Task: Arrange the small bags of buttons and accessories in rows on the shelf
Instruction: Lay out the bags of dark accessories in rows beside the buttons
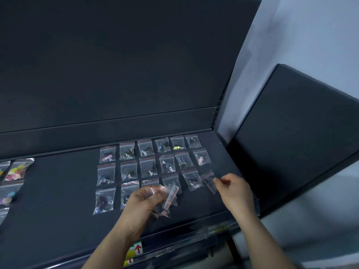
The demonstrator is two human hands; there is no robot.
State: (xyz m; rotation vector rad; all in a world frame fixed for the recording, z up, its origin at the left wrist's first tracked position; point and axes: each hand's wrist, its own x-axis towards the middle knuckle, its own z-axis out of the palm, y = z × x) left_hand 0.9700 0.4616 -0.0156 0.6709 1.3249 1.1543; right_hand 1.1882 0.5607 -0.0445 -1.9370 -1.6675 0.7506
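Eighteen small zip bags (148, 167): three rows of six on the dark shelf (58, 191), just beyond both sets of fingers. The back and middle rows sit square, with their red seal strips toward the back wall.
Larger button bags (17, 169): well to the left of the left fingers, in their own group, cut off by the frame edge.
Left hand (143, 202): fingers curled round a bundle of bags (169, 200), held just in front of the front row and hiding parts of two bags there.
Bundle: stock not yet laid out. It looks like several bags, but the count is unclear. One red-striped seal sticks up and to the right, past the fingertips.
End bag (208, 180): sixth in the front row, at the right fingertips. Its long axis is skewed, running from far-left to near-right, so it is not parallel to its neighbours. The seal end seems to face the back wall.
Right hand (236, 191): thumb and forefinger are closed together at the end bag's right edge. It looks like a pinch, though blur leaves the contact uncertain.
Progress: the grid is probably well advanced. What remains is squaring the end bag and laying out the bundle.
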